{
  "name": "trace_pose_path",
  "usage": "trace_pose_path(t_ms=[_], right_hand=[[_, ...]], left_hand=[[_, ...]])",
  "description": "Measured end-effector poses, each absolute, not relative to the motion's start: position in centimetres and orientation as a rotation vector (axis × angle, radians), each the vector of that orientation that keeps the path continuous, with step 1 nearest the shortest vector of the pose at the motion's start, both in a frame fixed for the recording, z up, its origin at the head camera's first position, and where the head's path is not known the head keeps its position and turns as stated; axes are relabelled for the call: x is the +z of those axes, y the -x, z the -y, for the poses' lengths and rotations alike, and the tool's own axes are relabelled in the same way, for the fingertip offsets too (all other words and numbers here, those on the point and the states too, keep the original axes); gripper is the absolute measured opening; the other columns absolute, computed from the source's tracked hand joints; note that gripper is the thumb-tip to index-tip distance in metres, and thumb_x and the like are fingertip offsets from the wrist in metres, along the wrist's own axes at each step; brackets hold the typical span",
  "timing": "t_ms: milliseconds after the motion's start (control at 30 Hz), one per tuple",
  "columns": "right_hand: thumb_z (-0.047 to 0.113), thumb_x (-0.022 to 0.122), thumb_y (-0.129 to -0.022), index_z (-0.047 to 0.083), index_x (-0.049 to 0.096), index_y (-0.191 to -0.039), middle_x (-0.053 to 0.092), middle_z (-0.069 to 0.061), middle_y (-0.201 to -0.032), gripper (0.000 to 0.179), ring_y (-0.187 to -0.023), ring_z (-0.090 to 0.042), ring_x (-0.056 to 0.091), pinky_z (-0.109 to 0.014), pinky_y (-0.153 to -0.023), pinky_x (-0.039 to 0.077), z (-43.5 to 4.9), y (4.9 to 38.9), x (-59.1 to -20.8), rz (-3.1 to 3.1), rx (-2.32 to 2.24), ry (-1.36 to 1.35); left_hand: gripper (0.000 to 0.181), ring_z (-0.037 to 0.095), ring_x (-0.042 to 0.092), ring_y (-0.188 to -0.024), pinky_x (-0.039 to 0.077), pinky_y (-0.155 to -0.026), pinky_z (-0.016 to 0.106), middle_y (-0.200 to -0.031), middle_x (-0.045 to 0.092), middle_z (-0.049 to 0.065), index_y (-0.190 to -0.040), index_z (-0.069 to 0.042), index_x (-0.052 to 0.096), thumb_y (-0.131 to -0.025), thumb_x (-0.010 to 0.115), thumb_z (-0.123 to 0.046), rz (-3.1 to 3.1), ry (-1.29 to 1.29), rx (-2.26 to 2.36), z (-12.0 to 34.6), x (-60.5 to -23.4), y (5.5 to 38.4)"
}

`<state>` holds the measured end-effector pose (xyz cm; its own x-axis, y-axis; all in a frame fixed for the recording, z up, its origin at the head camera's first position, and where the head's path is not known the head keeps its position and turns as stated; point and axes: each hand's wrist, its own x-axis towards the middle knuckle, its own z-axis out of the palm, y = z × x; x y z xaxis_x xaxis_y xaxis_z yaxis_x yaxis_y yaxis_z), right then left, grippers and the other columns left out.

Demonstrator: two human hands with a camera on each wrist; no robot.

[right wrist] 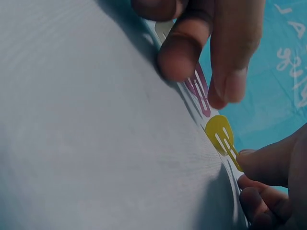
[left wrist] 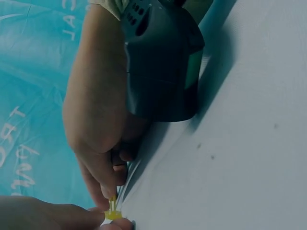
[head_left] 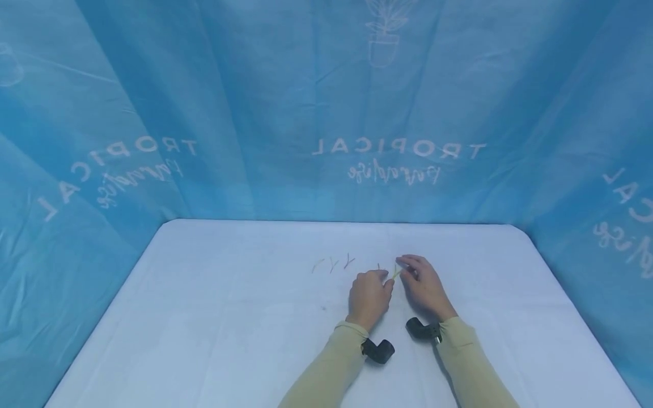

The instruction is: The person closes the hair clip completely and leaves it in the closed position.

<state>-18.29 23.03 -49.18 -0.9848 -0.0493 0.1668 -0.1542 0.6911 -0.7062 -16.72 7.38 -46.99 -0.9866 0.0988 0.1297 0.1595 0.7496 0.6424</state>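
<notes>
Clip point(right wrist: 218, 127), yellow, in the pinch of left grip point(head_left: 369, 296), right grip point(head_left: 427, 288) loose just beside

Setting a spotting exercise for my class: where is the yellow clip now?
In the right wrist view, the yellow clip is right of centre beside a purple clip; in the head view, it shows between the left hand and the right hand.

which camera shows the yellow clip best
The right wrist view: the yellow clip is large there, its broad slotted end uncovered, its narrow end pinched by the right hand. The left wrist view shows only part of it, near the bottom edge; the head view, just a tiny yellow shape.
</notes>
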Motion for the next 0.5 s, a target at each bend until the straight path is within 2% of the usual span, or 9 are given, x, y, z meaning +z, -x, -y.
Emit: trace_pose_path(t_ms=[233,500], right_hand=[[0.001,0.056,-0.097,-0.006,0.062,-0.127,0.052,-0.03,-0.134,0.032,-0.116,-0.046,0.055,-0.06,-0.097,0.043,-22.83,18.19,-49.08,2.746,1.134,-0.208],[-0.001,0.056,-0.095,-0.007,0.063,-0.125,0.052,-0.031,-0.132,0.031,-0.119,-0.049,0.052,-0.062,-0.1,0.04,-22.92,18.47,-49.53,2.732,1.094,-0.232]], left_hand=[[0.017,0.022,0.074,-0.089,0.057,-0.072,0.034,-0.098,0.077,0.002,-0.102,-0.012,0.08,-0.091,0.074,-0.024,2.835,0.236,-1.036,-7.93,-47.24,16.9],[0.014,0.022,0.074,-0.082,0.055,-0.065,0.033,-0.093,0.077,0.002,-0.1,-0.014,0.079,-0.089,0.076,-0.022,2.841,0.225,-0.974,-8.3,-47.75,17.01]])
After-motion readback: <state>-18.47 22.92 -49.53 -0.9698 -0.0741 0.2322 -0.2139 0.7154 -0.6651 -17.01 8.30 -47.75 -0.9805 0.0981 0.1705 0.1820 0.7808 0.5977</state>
